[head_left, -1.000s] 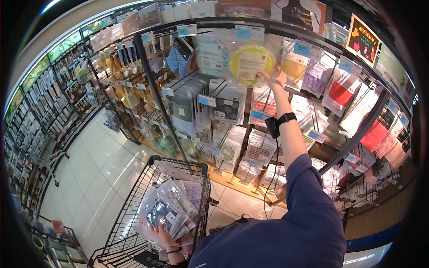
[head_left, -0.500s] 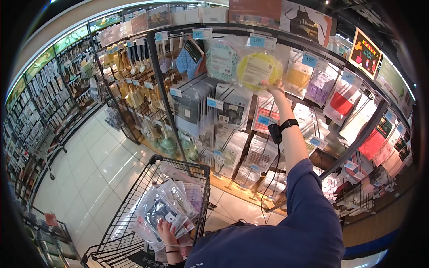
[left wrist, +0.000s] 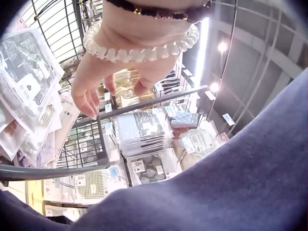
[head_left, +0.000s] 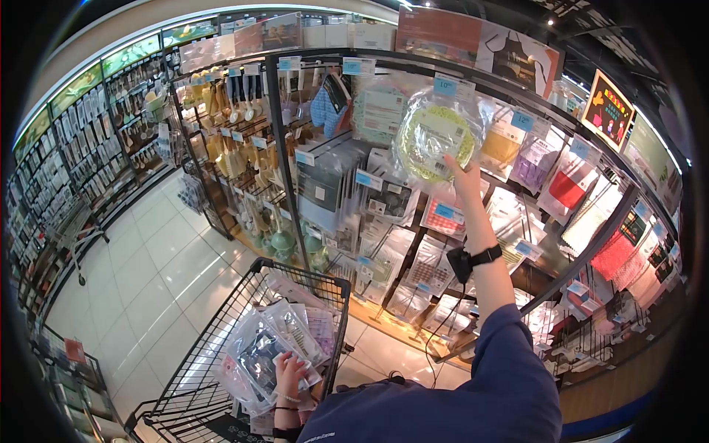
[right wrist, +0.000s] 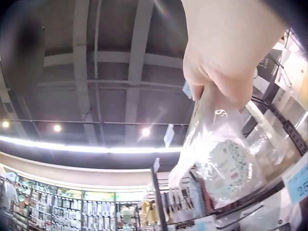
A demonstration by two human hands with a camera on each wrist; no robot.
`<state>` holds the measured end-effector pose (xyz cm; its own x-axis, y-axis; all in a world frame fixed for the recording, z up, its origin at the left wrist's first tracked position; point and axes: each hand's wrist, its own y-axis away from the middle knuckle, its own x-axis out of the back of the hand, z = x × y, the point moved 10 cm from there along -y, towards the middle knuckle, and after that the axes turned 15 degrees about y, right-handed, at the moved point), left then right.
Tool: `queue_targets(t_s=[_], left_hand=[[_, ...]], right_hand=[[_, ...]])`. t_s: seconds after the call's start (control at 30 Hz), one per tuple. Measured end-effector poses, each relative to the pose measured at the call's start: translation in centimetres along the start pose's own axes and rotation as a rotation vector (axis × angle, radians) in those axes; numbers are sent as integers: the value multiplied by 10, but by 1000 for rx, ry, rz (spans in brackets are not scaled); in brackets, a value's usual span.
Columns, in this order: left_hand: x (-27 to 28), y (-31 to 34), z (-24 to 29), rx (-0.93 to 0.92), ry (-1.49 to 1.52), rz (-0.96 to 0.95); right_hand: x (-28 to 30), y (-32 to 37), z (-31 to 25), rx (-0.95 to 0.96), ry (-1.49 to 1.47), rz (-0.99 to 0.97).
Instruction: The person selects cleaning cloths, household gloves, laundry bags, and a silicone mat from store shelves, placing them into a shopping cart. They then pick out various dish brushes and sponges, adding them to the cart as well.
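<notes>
My right hand (head_left: 467, 181) pinches the lower edge of a clear pack holding a round yellow-green lacy placemat (head_left: 436, 136), which tilts in front of the hanging rack. In the right wrist view, my right hand (right wrist: 221, 67) is at the gathered plastic bag (right wrist: 211, 113). A similar teal round placemat pack (head_left: 378, 107) hangs to its left. My left hand (head_left: 289, 373) is over flat clear packs (head_left: 258, 354) in a shopping cart (head_left: 193, 336). In the left wrist view, its fingers hang loosely bent beside the packs (left wrist: 29, 79), with nothing between them.
Blue oven mitts (head_left: 327, 111), dark packs (head_left: 319, 188) and yellow (head_left: 504, 144), purple (head_left: 535, 156) and red (head_left: 567, 184) packs hang along the rack. A black upright (head_left: 286, 148) divides it. Tiled floor (head_left: 136, 255) and another cart (head_left: 70, 225) are at left.
My right hand has taken hold of the yellow-green placemat pack and drawn it forward and slightly down, tilting it. My left hand has shifted up and right over the packs. The view has turned slightly left.
</notes>
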<state>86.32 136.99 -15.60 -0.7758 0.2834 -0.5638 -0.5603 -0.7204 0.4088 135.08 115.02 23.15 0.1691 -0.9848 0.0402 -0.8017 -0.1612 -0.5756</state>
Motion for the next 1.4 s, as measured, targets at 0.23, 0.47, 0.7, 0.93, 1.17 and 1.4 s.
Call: queue_targets(t_s=[0.23, 0.47, 0.7, 0.93, 1.17, 1.4], left_hand=[[-18, -2, -25, 147, 5, -117], [-53, 9, -13, 139, 12, -236], [-48, 29, -18, 214, -230, -252], [-24, 30, -31, 273, -313, -175], [-43, -10, -61, -42, -850, -334], [-69, -26, -82, -322, -1109, -286]], right_hand=[[-18, 56, -123, 156, -254, -90], [-115, 189, -78, -325, -392, -438], [-257, 446, 113, -841, -251, -1221], [-135, 467, 218, -1130, -79, -1036], [31, 497, 317, -1380, 197, -661], [83, 505, 334, -1373, 452, -707]])
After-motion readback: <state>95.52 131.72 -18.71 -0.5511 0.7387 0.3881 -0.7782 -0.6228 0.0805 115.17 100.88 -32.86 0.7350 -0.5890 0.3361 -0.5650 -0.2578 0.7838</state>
